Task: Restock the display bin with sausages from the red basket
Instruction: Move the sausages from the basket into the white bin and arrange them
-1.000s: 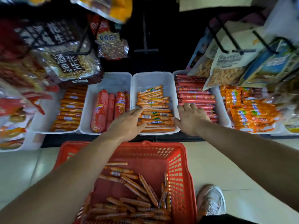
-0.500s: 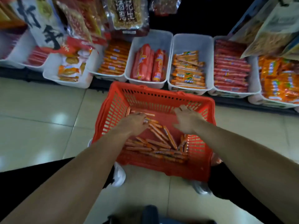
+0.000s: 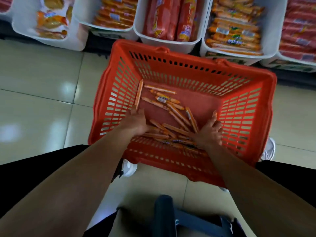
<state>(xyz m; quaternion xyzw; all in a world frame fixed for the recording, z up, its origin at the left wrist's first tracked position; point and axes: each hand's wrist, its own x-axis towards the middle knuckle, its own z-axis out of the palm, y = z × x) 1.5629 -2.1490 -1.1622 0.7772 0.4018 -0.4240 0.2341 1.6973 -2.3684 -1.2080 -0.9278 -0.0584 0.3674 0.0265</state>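
Observation:
The red basket (image 3: 191, 56) stands on the tiled floor in front of me, with several thin orange sausages (image 3: 171, 103) loose on its bottom. Both hands are down inside it. My left hand (image 3: 136, 122) lies flat at the left side of the pile, fingers apart. My right hand (image 3: 211, 132) rests at the right side, fingers spread over sausage ends. Neither hand has closed around a sausage. The white display bin (image 3: 239, 56) holding the same orange sausages sits beyond the basket, at the upper right.
Other white bins line the low shelf: thick red sausages (image 3: 169, 17), orange packs (image 3: 116, 12), snack packets (image 3: 49, 19), red sticks (image 3: 299, 31). My white shoes (image 3: 130, 168) flank the basket. A dark blue object (image 3: 165, 216) sits beneath me.
Both hands left the display bin and dropped into the red basket, then slid toward its near side around the sausage pile. My view tilted downward.

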